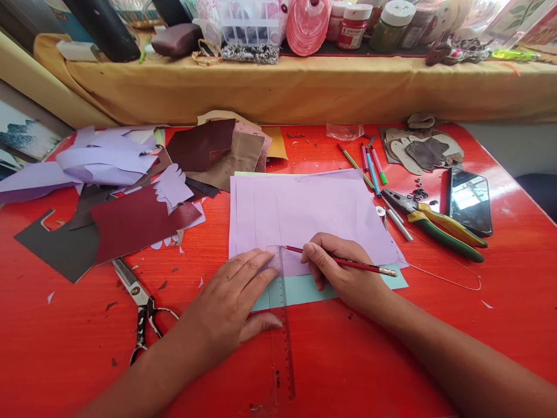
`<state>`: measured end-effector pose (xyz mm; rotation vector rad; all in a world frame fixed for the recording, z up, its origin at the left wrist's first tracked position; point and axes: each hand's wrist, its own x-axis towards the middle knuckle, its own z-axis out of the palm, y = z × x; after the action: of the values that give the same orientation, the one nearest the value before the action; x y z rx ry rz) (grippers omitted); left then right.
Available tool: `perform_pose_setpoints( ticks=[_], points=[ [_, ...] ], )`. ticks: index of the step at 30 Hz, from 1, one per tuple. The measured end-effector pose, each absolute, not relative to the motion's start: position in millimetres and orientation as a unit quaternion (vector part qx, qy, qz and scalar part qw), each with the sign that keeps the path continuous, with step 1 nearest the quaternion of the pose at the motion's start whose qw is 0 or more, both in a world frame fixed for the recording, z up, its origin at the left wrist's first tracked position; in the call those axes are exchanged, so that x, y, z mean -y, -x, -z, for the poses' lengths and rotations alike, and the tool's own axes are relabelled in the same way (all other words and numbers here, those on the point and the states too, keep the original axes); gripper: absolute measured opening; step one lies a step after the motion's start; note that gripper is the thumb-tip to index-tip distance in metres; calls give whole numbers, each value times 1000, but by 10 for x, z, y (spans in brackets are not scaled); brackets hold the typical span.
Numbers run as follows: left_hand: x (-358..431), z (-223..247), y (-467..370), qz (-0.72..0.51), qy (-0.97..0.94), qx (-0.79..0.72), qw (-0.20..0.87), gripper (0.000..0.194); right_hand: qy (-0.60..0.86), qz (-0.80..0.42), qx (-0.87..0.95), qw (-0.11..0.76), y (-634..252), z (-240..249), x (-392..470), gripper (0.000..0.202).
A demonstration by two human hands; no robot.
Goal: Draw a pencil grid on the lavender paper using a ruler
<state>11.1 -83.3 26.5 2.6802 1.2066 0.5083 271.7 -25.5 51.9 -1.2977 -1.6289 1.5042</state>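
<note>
Lilac paper (313, 209) lies flat on the red tabletop (500, 325), over a pale green sheet (304, 290). Left hand (230, 305) presses, fingers spread, on a clear ruler (282, 337) standing across the paper's near edge. Right hand (337, 267) grips a red pencil (343, 262), tip at the ruler.

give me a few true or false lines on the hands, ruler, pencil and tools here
1. The right hand holds a red pencil. True.
2. The left hand presses a clear ruler on the lilac paper. True.
3. The scissors lie right of the paper. False: they lie left of it, on the red table.
4. The left hand grips the pliers. False: they lie untouched, beside a phone.
</note>
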Motion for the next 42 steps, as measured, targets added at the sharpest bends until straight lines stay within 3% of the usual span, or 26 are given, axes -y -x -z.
perform_pose_setpoints(
  ticks=[42],
  points=[
    [817,-289,-127,-164,-901,-397,58,60,461,-574,607,299,-2746,-468,251,39]
  ],
)
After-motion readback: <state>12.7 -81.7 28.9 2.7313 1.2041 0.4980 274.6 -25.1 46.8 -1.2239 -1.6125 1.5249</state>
